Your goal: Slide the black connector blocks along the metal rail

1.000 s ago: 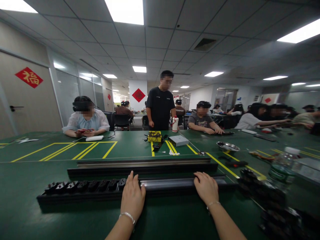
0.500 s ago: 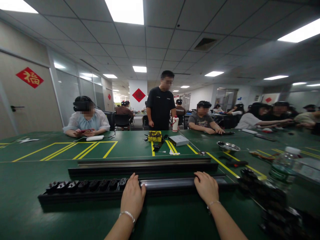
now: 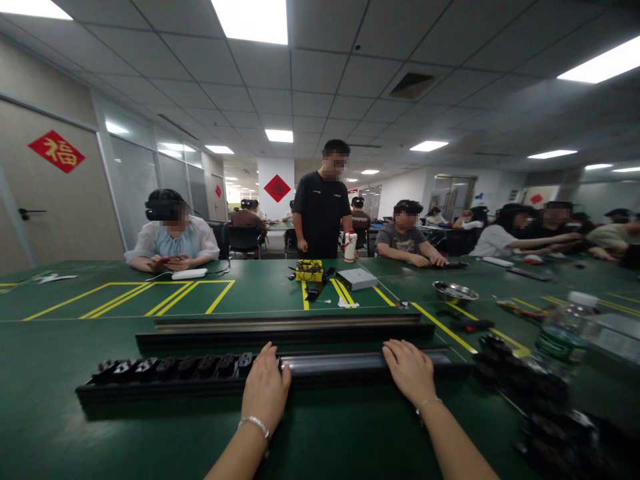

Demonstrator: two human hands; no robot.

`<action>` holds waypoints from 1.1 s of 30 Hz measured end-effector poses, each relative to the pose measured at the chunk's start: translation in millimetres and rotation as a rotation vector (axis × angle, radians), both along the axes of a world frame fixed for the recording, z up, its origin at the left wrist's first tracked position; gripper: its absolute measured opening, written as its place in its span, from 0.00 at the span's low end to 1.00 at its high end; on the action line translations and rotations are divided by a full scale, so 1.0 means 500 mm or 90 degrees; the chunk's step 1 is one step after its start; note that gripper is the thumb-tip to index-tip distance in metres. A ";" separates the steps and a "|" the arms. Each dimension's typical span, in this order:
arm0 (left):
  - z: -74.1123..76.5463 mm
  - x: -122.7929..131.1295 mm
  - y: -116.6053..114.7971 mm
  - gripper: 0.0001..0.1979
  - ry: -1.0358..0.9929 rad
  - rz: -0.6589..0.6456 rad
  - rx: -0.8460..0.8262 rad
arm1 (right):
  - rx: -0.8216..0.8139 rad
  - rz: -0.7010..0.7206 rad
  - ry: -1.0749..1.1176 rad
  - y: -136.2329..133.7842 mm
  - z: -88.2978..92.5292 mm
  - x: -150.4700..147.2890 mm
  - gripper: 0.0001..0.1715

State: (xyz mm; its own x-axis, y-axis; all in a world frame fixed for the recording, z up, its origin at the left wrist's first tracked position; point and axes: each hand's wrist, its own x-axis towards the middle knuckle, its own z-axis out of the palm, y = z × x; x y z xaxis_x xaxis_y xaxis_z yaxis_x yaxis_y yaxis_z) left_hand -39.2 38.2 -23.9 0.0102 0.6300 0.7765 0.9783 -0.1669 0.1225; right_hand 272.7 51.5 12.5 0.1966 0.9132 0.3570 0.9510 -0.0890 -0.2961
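Left hand (image 3: 265,385) and right hand (image 3: 411,372), fingers extended, rest on a black rail (image 3: 335,368) lengthwise nine-to-three o'clock, modules (image 3: 185,368) toward nine.

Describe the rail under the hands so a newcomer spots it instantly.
On the green table, a long black rail lies under the left hand and right hand. Unlike the parallel rail just behind it, it carries a row of black blocks along its left portion.

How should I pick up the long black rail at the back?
Probably near both ends of the back rail, from above: it is long, lies flat on the table, and the front rail sits close along its near side.
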 end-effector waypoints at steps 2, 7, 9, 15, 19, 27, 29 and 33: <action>0.000 0.000 0.000 0.19 -0.012 -0.003 -0.006 | -0.004 0.002 -0.003 -0.001 0.001 0.000 0.25; 0.005 0.004 -0.005 0.21 -0.025 -0.001 -0.014 | -0.001 -0.004 0.005 -0.002 0.001 -0.005 0.25; 0.008 0.007 -0.011 0.22 -0.012 0.018 -0.021 | -0.002 -0.004 0.007 -0.003 0.003 -0.005 0.25; 0.015 0.012 -0.025 0.23 0.028 0.063 -0.072 | 0.001 -0.002 -0.003 -0.004 0.005 -0.005 0.25; 0.015 0.010 -0.025 0.23 0.027 0.063 -0.083 | 0.009 -0.004 -0.016 -0.002 0.002 -0.005 0.24; 0.019 0.008 -0.024 0.22 0.034 0.057 -0.088 | 0.020 -0.009 -0.019 -0.004 0.003 -0.008 0.23; 0.021 0.008 -0.024 0.22 0.030 0.057 -0.088 | 0.016 -0.007 -0.012 -0.004 0.003 -0.008 0.23; 0.023 0.008 -0.025 0.22 0.023 0.056 -0.092 | 0.009 -0.006 0.004 -0.006 0.006 -0.008 0.23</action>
State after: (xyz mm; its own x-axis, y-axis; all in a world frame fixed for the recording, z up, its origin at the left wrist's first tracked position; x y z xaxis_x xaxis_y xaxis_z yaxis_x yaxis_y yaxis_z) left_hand -35.3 25.6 -12.4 -0.0235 0.7349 0.6777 0.9927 -0.0633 0.1031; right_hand 268.6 48.7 15.3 0.2073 0.9063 0.3683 0.9483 -0.0936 -0.3034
